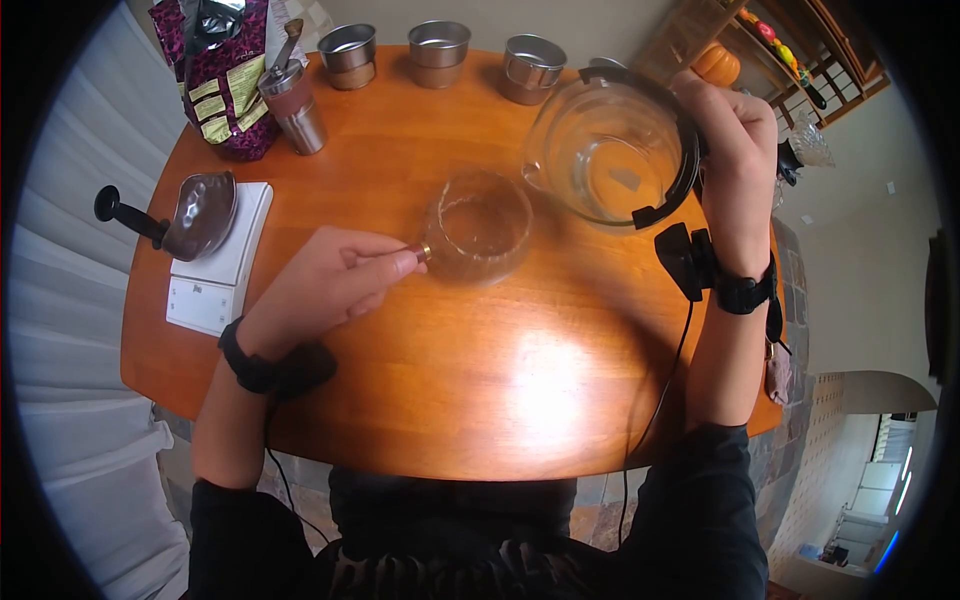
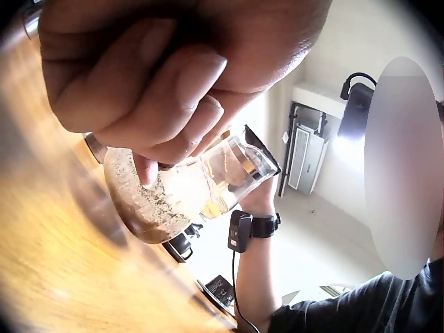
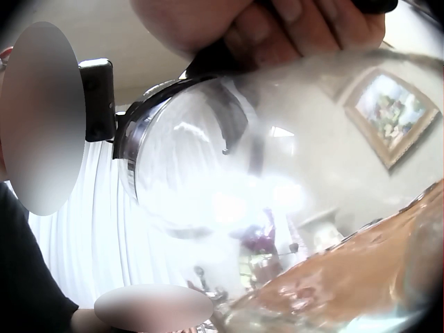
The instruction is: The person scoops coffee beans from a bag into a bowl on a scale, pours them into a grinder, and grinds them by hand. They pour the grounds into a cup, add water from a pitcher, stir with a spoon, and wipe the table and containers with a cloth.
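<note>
My left hand pinches the small brown handle of a rounded clear glass cup, held over the table's middle. Seen from the left wrist, the cup's glass has a speckled, rippled look. Raised at the right, my right hand grips a glass carafe at its black-banded side. The carafe is tilted, its spout toward the cup. In the right wrist view its clear wall fills much of the frame, the fingers curled above; its handle is mostly hidden by my hand.
To the left, a glossy brown vessel with a black handle sits on a white scale. Behind stand a hand grinder, a purple patterned bag and several metal cups. Cables hang from both wrist cameras.
</note>
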`<state>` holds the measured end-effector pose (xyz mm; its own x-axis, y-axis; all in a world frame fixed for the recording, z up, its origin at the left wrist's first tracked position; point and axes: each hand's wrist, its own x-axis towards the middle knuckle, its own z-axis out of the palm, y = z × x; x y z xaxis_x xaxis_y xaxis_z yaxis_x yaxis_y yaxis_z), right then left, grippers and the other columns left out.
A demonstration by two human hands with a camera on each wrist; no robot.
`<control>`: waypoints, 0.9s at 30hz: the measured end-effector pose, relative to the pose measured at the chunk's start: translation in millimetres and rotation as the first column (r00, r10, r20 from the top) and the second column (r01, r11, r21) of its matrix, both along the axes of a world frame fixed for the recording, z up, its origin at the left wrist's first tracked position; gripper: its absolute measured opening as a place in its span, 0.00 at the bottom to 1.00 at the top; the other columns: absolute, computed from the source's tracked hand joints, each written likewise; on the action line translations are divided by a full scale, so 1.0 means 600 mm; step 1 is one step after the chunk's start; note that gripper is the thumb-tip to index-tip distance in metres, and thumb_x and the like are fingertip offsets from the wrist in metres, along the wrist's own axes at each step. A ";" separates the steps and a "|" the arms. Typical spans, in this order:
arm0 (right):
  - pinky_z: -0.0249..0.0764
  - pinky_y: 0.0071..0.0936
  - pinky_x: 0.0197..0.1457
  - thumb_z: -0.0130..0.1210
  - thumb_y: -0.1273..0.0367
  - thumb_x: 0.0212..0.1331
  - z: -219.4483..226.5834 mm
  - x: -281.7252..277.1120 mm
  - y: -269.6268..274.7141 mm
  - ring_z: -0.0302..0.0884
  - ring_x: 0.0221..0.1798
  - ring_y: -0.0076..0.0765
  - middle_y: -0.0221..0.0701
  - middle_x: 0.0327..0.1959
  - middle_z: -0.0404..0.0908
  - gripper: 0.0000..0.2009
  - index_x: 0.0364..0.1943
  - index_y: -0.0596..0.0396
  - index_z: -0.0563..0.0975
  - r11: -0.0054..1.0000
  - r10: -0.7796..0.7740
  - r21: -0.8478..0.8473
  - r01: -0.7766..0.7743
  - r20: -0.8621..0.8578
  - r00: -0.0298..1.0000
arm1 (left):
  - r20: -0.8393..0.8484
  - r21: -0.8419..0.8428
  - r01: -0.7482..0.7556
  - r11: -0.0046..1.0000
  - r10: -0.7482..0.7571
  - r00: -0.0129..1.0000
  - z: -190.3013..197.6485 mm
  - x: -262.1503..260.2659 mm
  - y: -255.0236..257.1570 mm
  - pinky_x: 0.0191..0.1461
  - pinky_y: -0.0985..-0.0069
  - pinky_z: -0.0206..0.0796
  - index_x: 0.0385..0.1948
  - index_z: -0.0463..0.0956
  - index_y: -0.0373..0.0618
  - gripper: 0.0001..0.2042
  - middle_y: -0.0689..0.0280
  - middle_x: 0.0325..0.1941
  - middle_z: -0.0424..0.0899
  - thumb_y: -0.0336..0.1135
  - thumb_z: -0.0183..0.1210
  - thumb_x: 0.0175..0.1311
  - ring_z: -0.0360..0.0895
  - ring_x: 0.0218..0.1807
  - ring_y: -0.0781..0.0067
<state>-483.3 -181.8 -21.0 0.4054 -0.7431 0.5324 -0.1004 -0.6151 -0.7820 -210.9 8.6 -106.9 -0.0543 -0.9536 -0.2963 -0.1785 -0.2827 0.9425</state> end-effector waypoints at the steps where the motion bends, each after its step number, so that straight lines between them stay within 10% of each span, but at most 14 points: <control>1: 0.53 0.20 0.24 0.59 0.62 0.69 0.000 0.000 -0.001 0.59 0.19 0.12 0.16 0.15 0.69 0.22 0.16 0.58 0.77 1.000 -0.002 0.010 0.002 0.006 1.000 | -0.018 0.019 -0.012 1.000 0.012 1.000 0.006 -0.002 0.001 0.23 0.84 0.48 0.49 0.83 0.32 0.15 0.77 0.16 0.67 0.38 0.56 0.79 0.58 0.17 0.90; 27: 0.52 0.20 0.25 0.59 0.63 0.69 -0.007 -0.003 -0.013 0.59 0.21 0.11 0.16 0.16 0.69 0.20 0.18 0.59 0.79 0.999 0.036 -0.010 -0.036 0.020 0.999 | -0.052 0.049 0.038 0.998 -0.035 0.998 0.000 0.007 0.002 0.22 0.85 0.50 0.51 0.83 0.32 0.15 0.76 0.19 0.73 0.37 0.59 0.76 0.62 0.18 0.90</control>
<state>-485.2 -189.8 -25.2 0.4210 -0.7230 0.5478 -0.0619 -0.6254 -0.7779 -206.6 9.7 -106.8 -0.1048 -0.9348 -0.3395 -0.1419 -0.3238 0.9354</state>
